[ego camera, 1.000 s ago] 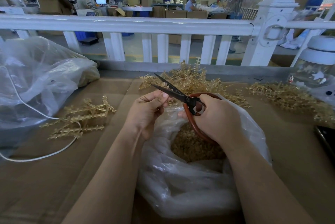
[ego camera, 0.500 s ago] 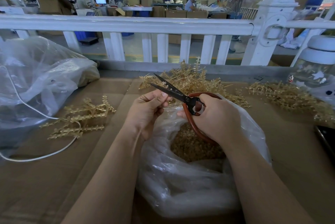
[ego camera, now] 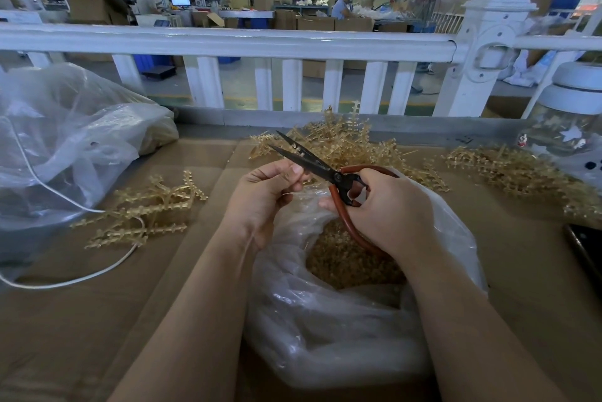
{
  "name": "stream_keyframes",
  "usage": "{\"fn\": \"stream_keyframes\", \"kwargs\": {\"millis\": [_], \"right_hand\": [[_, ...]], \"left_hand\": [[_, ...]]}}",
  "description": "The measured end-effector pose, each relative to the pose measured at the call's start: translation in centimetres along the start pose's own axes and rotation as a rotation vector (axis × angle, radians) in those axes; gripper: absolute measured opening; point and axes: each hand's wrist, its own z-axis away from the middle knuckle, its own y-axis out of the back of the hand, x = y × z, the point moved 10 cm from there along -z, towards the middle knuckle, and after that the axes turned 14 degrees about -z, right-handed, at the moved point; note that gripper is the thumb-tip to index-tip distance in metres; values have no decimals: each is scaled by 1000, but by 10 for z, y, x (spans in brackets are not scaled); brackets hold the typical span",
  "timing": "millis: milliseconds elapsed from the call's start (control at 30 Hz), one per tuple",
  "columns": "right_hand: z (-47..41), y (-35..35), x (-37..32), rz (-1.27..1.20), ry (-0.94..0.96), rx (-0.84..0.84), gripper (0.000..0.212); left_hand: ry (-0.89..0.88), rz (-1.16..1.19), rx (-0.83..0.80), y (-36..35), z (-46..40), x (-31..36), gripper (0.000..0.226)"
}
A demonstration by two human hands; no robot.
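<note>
Looking through the head camera, we are counting one pair of scissors (ego camera: pixel 325 170), two clear bags and three heaps of golden plastic sprigs on the cardboard sheet (ego camera: pixel 97 320). The near bag (ego camera: pixel 342 343) is lying open between the forearms, holding a mound of small golden bits (ego camera: pixel 345 268); the far bag (ego camera: pixel 65 141) is slumping at the left edge, with one white cord (ego camera: pixel 65 282) running down it onto the sheet. The left heap (ego camera: pixel 146 209) is lying beside that cord, the middle heap (ego camera: pixel 345 141) is sitting just behind the scissors, and the right heap (ego camera: pixel 521 170) is spreading below one jar (ego camera: pixel 566 131). The scissors are hovering above the near bag's mouth, blades slightly parted and pointing up and to the left. The right hand (ego camera: pixel 391 212) is gripping the red-brown handles, fingers curled through the big loop, wrist bent inward. The left hand (ego camera: pixel 264 193) is sitting just left of the blades, its thumb pressing against curled fingertips right at the lower blade; whether a small piece is sitting in that pinch we cannot tell
</note>
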Motion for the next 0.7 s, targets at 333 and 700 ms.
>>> {"fn": "stream_keyframes", "kwargs": {"millis": [333, 700], "right_hand": [[-1, 1, -2, -15, 9, -7, 55], [-1, 2, 1, 8, 13, 14, 56]], "left_hand": [[-113, -111, 99, 7, -1, 11, 19], [-247, -198, 218, 16, 3, 24, 15]]}}
